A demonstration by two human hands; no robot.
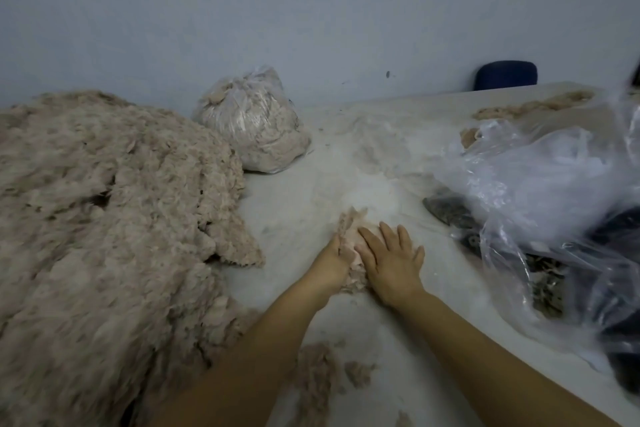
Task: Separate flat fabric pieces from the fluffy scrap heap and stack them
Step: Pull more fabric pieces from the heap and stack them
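Note:
A big heap of beige fluffy scraps [104, 218] covers the left half of the pale table [294, 191]. In the middle of the table lies a small stack of pinkish-beige fabric pieces [349, 236]. My left hand [330, 265] sits at the stack's left edge, its fingers hidden against the fabric. My right hand [389, 258] lies flat with straight fingers on the stack's right side, pressing it down.
A tied clear bag of beige scraps [252, 125] stands at the back by the wall. Loose clear plastic bags [536, 184] with dark things under them fill the right side. Small fluff tufts [322, 371] lie near me. A blue chair back [505, 74] rises behind the table.

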